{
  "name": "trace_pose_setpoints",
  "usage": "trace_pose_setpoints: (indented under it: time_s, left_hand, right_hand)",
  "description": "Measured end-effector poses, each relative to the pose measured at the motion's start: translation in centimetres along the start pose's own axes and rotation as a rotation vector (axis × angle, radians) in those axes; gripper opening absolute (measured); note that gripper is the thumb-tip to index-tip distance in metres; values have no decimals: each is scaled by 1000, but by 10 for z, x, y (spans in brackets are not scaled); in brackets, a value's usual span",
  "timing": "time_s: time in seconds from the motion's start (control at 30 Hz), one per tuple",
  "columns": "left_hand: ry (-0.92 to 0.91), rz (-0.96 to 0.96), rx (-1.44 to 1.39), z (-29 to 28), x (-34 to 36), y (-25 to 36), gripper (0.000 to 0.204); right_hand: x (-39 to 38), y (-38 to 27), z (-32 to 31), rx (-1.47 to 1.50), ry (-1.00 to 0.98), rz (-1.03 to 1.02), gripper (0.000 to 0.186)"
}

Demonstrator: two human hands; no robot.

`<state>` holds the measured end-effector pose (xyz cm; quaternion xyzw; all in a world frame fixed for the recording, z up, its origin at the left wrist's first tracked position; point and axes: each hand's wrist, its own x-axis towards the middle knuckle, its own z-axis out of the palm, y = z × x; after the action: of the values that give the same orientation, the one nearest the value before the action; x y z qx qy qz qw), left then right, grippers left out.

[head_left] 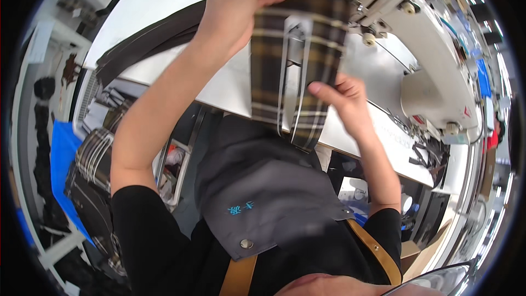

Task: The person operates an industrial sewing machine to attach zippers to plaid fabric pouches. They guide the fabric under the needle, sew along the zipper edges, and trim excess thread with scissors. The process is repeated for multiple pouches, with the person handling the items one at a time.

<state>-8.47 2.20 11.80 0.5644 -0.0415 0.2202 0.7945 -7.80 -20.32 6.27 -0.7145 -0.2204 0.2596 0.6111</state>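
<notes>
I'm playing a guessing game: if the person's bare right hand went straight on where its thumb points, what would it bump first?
Probably the dark brown, pale-striped plaid cloth panel: the bare right hand has its thumb over it, pointing left. How firmly they touch is unclear.

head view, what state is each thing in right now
plaid fabric: held up between both hands
slit in it: pulled open, white showing through
left hand: gripping the fabric's upper end
right hand: pinching its right edge, thumb in front
sewing machine: upright; running or not, cannot tell
dark fabric: lying on the table, left side
grey apron: worn
</notes>
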Motion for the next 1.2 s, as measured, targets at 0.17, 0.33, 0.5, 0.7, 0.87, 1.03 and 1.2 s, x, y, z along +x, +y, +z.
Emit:
trace_pose_setpoints:
  time_s: [0.17,0.33,0.5,0.7,0.87,1.03,1.2]
  left_hand:
    - [95,-391,104,-30,5,-80,31]
    - [-48,-333,312,-30,-5,-98,44]
    - [-264,-239,639,-26,-3,-93,35]
    - [-411,236,1243,-43,9,-107,31]
    - [-612,416,1410,-17,-14,-118,35]
    - [-667,453,1389,-7,-16,-120,35]
    - [-642,505,1351,-6,-13,-123,35]
  right_hand:
    - [-21,35,20,-212,124,-141,63]
    - [3,37,-1,-903,57,-561,54]
    - [42,50,-16,-1109,146,-890,33]
    - [79,53,-39,-1166,266,-836,20]
    - [47,50,-61,-1302,293,-704,15]
    - [44,40,-67,-1159,371,-572,7]
    - [78,57,-67,-1141,291,-398,13]
